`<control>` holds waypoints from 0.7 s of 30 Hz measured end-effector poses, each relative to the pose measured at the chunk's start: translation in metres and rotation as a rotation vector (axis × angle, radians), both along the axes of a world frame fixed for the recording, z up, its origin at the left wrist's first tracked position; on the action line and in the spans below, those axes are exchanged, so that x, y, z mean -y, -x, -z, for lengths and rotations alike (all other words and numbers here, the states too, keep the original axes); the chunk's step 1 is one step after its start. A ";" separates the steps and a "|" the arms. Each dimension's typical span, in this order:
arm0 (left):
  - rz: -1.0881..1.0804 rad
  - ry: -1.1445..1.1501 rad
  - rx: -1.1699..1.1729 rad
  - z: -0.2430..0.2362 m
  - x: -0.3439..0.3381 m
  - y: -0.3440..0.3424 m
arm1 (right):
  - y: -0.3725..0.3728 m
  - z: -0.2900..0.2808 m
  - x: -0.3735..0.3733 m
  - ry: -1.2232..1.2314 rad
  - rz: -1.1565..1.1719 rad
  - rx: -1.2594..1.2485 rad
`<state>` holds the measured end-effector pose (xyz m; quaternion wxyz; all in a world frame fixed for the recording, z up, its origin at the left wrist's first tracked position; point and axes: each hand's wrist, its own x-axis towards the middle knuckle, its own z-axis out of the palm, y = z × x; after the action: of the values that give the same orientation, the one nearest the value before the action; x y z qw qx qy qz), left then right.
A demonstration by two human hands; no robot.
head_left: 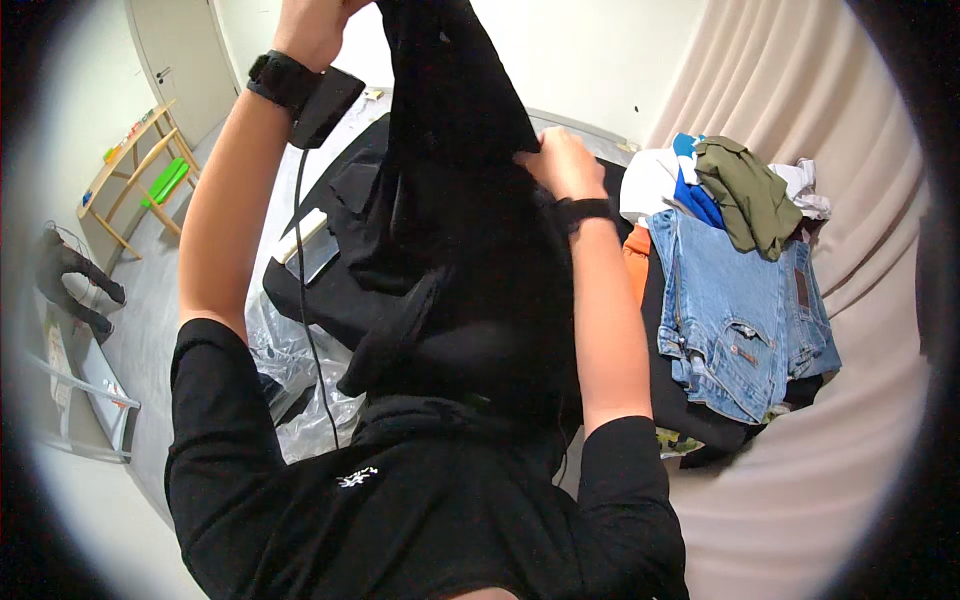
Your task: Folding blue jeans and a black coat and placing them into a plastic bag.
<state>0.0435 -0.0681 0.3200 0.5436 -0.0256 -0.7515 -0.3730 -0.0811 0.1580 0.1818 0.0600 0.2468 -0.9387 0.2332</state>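
A long black garment [455,200] hangs in front of me. My left hand [315,25] is raised at the top edge, closed on the garment's upper part; its fingertips are partly out of view. My right hand [560,160] pinches the right side of the same garment lower down. A black rectangular device [330,105] with a cable is at my left wrist, beside a black wristband. The garment's lower part overlaps other black cloth [340,200] on the surface below, where a pale-edged flat object [310,255] lies on the left.
A pile of folded clothes [745,185] and blue jeans [735,320] sits at right, by a beige curtain [865,420]. Clear plastic bags [270,330] lie below left. A wooden desk and chair [155,190] stand by the wall; another person's dark-clothed legs [75,275] show far left.
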 end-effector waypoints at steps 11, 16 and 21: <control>1.075 -0.514 -0.415 -0.070 0.084 -0.079 | 0.024 -0.134 -0.073 1.096 -0.256 -0.274; -0.505 0.496 -0.228 -0.062 0.019 -0.149 | -0.027 -0.196 -0.151 1.313 -0.293 -0.353; -0.677 0.484 -0.035 -0.053 0.091 -0.169 | -0.036 -0.208 -0.267 0.185 -0.108 -1.488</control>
<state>0.2126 -0.1587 0.3735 0.6268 0.0897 -0.7739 0.0146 -0.0448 0.4245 0.3896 0.6874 0.3790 -0.6136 0.0854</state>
